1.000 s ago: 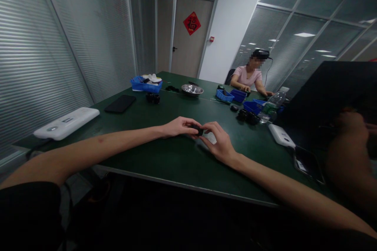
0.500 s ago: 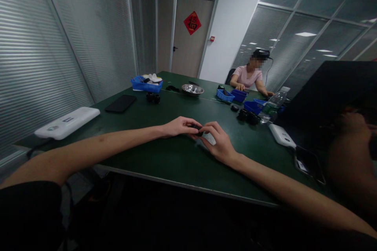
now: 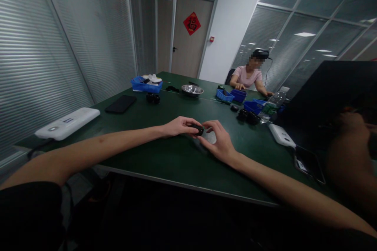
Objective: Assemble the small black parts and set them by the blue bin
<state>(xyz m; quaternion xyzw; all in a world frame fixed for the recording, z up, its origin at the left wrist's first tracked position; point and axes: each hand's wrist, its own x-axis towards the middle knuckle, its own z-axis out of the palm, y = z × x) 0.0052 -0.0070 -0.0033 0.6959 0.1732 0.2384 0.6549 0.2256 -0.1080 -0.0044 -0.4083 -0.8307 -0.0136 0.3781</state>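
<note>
Between the thumb and fingers of my left hand (image 3: pixel 181 126) is a small black rounded piece (image 3: pixel 198 129), held just above the green table (image 3: pixel 165 157). Its exact kind is too small to make out. My right hand (image 3: pixel 219 141) is beside the piece's right end, thumb and fingers curved and apart. Whether a right fingertip still touches the piece, I cannot tell. A pale patch (image 3: pixel 210 138) shows within the curve of the right hand; it may be a reflection or a light thing.
A metal bowl (image 3: pixel 192 90), a blue basket (image 3: pixel 147 84), and black parts (image 3: pixel 152 98) stand farther back. Left lie a black phone (image 3: pixel 120 104) and white device (image 3: pixel 69 123). Rightward are a bottle (image 3: pixel 273 105), black parts (image 3: pixel 249 116) and a power bank (image 3: pixel 281 135). A co-worker (image 3: pixel 247 76) sits opposite.
My right fingers have spread and drawn slightly back from the black piece, so more of it shows. My left hand keeps its hold in about the same place.
</note>
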